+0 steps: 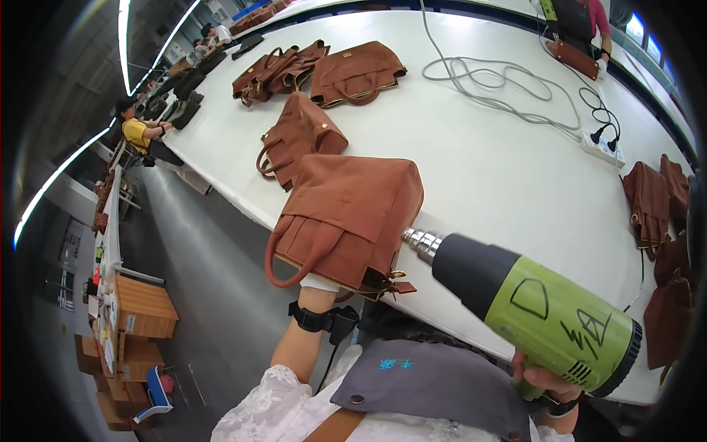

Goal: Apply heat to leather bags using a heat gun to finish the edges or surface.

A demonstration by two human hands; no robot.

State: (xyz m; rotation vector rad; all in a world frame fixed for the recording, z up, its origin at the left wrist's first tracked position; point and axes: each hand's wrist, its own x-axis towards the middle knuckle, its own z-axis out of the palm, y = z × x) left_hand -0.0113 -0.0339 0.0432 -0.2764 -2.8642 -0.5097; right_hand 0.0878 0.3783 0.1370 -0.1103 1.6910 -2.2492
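A brown leather handbag [346, 199] with looped handles and a gold zipper is held up over the near edge of the white table. My left hand [319, 283], in a white glove, reaches inside it through the zipped opening, and its fingers are hidden. My right hand [549, 379] is closed around the handle of a green and black heat gun [545, 306]. Its metal nozzle points left at the side of the bag, close to the leather. Just beyond, another brown handbag [302, 136] lies on the table.
More brown handbags [357, 74] lie at the far side, and others [648, 206] at the right edge. A grey cable [508, 77] coils across the white table [486, 177] towards a power strip [602, 147]. One person [136, 132] stands at left; another person's gloved hand [602, 70] is at far right.
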